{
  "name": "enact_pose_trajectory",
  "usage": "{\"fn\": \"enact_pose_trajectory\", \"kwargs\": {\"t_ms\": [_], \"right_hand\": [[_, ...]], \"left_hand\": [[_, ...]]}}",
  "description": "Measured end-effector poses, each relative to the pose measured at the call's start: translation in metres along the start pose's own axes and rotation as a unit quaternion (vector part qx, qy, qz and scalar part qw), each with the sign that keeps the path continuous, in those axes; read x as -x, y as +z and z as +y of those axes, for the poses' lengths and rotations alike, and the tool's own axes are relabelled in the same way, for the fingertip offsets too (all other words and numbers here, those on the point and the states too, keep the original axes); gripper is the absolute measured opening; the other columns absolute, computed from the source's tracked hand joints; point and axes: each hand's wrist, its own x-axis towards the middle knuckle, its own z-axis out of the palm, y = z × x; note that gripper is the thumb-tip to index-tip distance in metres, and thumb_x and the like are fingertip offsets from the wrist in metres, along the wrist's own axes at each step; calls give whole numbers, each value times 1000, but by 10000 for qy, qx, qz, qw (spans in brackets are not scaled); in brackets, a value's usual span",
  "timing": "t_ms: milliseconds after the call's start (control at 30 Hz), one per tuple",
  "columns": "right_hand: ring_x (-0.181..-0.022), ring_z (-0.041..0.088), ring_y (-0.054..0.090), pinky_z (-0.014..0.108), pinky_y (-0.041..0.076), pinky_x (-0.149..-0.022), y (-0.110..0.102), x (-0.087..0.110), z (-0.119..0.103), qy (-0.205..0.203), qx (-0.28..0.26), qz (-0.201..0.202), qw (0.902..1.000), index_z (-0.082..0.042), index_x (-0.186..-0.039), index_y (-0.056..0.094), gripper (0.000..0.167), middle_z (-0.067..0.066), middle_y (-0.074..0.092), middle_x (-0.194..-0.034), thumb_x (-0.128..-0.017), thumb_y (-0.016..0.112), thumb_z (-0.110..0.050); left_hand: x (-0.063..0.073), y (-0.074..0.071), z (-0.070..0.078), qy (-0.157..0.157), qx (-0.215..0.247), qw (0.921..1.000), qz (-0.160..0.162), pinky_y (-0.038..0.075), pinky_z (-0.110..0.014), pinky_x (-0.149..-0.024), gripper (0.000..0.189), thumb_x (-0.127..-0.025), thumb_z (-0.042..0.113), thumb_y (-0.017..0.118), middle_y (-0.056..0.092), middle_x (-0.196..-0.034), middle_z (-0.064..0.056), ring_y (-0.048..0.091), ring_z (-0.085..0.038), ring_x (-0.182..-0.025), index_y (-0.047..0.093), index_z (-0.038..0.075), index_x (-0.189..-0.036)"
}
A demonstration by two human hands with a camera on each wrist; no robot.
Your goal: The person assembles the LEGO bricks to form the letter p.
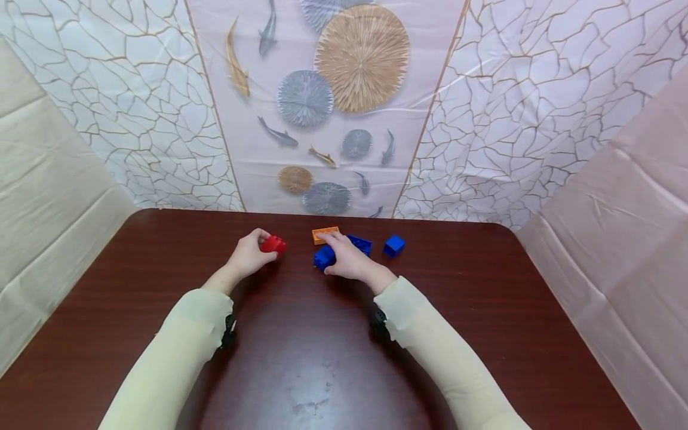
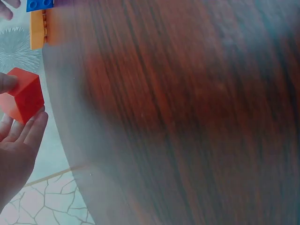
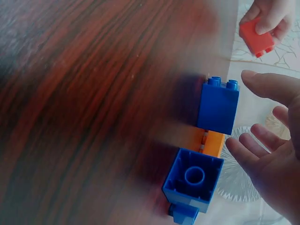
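My left hand [image 1: 249,255] holds a red toy building brick [image 1: 273,245] up off the table, thumb on one face and fingers on the other, as the left wrist view shows closely. Over the cluster of bricks reaches my right hand [image 1: 346,255], its fingers spread and loosely bent, with a gap to the bricks in the right wrist view. Nearest to it is a blue brick [image 3: 218,108] with studs at one end. Close by lie an orange brick [image 1: 325,235] and a blue brick [image 3: 193,180] with its hollow underside showing, partly covered by the right hand in the head view.
Another blue brick [image 1: 394,245] lies to the right of the cluster. All the loose bricks are near the far edge of the dark brown table [image 1: 301,370]. Behind it hangs a patterned cloth [image 1: 322,137], and pale cloth walls stand at both sides.
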Motion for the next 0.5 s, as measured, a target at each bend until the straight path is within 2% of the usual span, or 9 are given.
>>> {"fn": "enact_pose_trajectory", "kwargs": {"t_ms": [167, 500], "right_hand": [[-139, 34, 25, 48, 35, -108, 4, -5, 0, -14, 168, -135, 9998, -14, -144, 34, 72, 15, 26, -151, -82, 70, -10], [-127, 28, 43, 39, 40, -105, 14, -13, -2, -70, 1027, -117, 9946, -10, -130, 52, 46, 13, 45, -136, -86, 65, -8]], "left_hand": [[3, -3, 1, 45, 61, 10000, -54, 51, -44, -88, 41, -84, 12, 63, 56, -114, -25, 55, -34, -101, 45, -3, -117], [9, -6, 3, 131, 61, 9998, -109, 51, -43, -87, 40, -83, 11, 62, 57, -113, -24, 55, -34, -102, 45, -3, -116]]}}
